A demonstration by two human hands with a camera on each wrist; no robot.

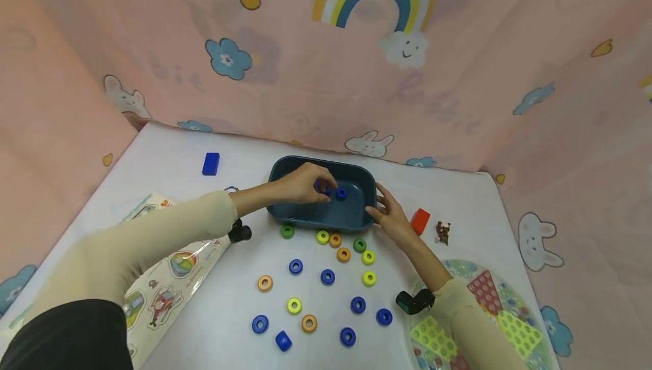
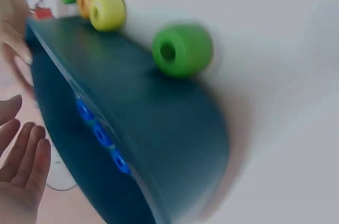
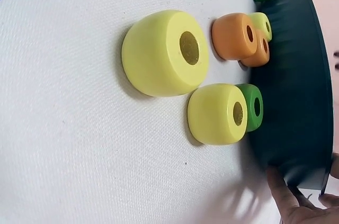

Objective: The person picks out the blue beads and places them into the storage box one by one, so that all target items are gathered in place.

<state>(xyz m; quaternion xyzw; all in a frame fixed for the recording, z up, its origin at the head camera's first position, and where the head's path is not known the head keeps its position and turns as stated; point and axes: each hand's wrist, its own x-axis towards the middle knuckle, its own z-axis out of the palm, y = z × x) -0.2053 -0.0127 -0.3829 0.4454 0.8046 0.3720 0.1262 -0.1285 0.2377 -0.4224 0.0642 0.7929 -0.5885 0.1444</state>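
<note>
My left hand (image 1: 304, 183) is inside the dark blue-green tray (image 1: 290, 214), above several blue beads (image 1: 341, 194). In the left wrist view, the fingers of that hand (image 2: 24, 163) look loosely extended and nothing is held. Three blue beads (image 2: 101, 134) lie in a row inside the tray there. My right hand (image 1: 392, 214) grips the tray's right end, thumb on the near side and fingers at the rim. The right wrist view has this hand (image 3: 302, 203) at the tray's end, beside yellow beads (image 3: 217, 114) and a green bead (image 3: 254, 106).
Blue beads (image 1: 327, 276), orange beads (image 1: 309, 323) and yellow beads (image 1: 294, 305) lie scattered before the tray. A blue block (image 1: 211, 164) is back left. Right of the tray are a red block (image 1: 420, 221), a small brown figure (image 1: 442, 233) and a patterned round mat (image 1: 433, 336). Sticker sheets (image 1: 168, 296) lie left.
</note>
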